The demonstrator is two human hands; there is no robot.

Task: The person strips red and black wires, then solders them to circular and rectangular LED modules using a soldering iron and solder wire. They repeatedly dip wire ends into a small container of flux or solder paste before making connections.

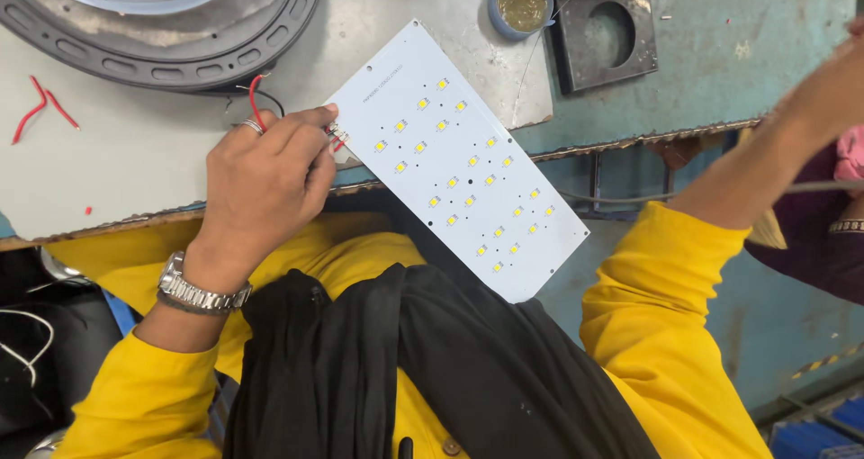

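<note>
A dark ring-shaped housing (171, 49), a small paste pot (522, 2) and a black plate (612, 34) sit on the worktop (126, 166). The left hand (265, 175) pinches red wires (256, 106) at the white LED board (459, 157) edge; the right hand is out of frame.

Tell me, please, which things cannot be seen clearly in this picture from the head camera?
- Right hand: cut off by the right edge of the head view; only the forearm shows, so its grip cannot be told.
- Wire ends at the white board: too small, partly covered by the left hand.
- Black round frame: cut off by the top edge.
- Small pot: its contents are unclear, and the top edge cuts it.
</note>
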